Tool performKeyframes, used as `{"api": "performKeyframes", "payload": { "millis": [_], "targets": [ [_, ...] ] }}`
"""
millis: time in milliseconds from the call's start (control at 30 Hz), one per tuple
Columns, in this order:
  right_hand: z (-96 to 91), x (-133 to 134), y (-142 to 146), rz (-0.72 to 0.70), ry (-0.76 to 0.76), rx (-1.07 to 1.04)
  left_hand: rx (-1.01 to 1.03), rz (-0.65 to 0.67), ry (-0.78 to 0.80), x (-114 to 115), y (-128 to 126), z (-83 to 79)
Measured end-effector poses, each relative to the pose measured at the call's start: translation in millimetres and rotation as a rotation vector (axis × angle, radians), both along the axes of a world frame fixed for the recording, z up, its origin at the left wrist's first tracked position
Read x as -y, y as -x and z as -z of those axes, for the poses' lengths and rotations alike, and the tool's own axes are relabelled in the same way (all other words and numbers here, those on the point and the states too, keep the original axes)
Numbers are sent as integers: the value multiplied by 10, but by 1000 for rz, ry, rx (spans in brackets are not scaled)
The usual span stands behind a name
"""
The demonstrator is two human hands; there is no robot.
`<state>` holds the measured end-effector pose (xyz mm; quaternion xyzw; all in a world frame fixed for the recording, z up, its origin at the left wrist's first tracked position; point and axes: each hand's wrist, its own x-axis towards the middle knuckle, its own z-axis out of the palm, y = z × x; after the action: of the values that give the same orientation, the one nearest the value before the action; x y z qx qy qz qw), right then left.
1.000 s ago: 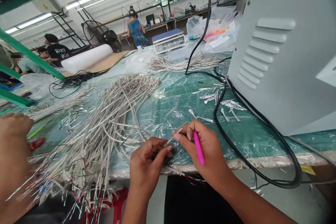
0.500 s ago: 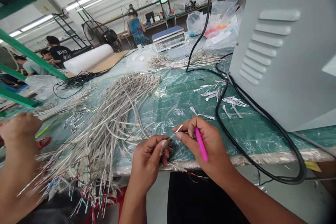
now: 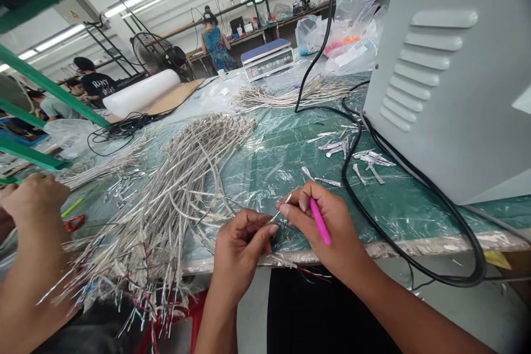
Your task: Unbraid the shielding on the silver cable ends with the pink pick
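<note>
My left hand (image 3: 243,246) is closed, pinching the end of a thin silver cable (image 3: 277,214) at the table's front edge. My right hand (image 3: 321,229) is closed too: its thumb and forefinger grip the foil strip at the cable's tip, and a pink tool (image 3: 320,222) lies tucked across its fingers. A big heap of silver cables (image 3: 178,188) with coloured wire ends spreads to the left of both hands. Loose foil scraps (image 3: 352,157) lie beyond my right hand.
A large grey machine housing (image 3: 452,72) stands at the right, with thick black cords (image 3: 373,215) looping past it. A co-worker's hand and arm (image 3: 31,221) reach in at the left near red scissors (image 3: 74,223). A scale (image 3: 267,60), plastic bags and other people are farther back.
My hands have stayed together at the table edge; my right fingers worked the foil strip at the cable tip. The co-worker's hand at the left shifted slightly right and up.
</note>
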<state>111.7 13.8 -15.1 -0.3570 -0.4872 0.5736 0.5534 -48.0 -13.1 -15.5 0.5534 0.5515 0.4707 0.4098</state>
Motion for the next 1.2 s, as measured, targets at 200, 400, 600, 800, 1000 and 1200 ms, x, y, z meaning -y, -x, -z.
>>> {"api": "performKeyframes", "payload": {
  "millis": [200, 400, 600, 800, 1000, 1200],
  "targets": [
    [-8, -4, -19, 28, 22, 48, 3, -11, -15, -4, -5, 22],
    [36, -24, -20, 4, -11, 4, 12, 7, 6, 6, 12, -17],
    [43, -5, -27, -11, -15, 8, 22, 40, -8, 11, 22, -33],
    [-4, -4, -1, 13, -9, 3, 16, 49, -38, 8, 36, -16],
    [-11, 20, -17, 49, -28, -3, 21, 45, -36, 2, 35, 18],
    [84, 96, -82, 281, -243, -43, 54, 26, -15, 13, 35, 19]
  ]
}}
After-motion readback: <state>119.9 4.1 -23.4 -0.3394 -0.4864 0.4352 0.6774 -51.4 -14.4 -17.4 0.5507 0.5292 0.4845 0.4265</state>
